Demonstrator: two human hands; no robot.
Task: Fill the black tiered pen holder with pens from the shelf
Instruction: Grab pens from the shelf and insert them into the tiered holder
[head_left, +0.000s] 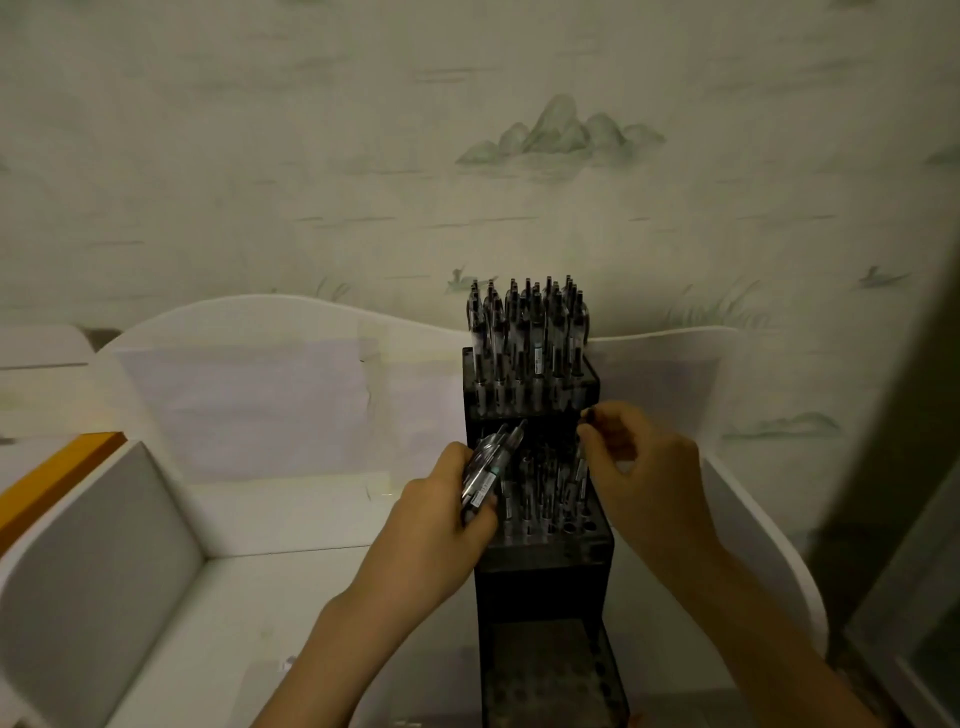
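Pen holder (540, 551) stands on the white shelf (311, 519), between my two hands. Left hand (441, 514) grips a bundle of pens (488, 467); right hand (644, 467) pinches one pen (581, 470) over the middle tier.

Two bare forearms reach up from the bottom edge, sleeveless as far as visible. The left hand (441, 512) and right hand (644, 467) wear no gloves, rings or watch.
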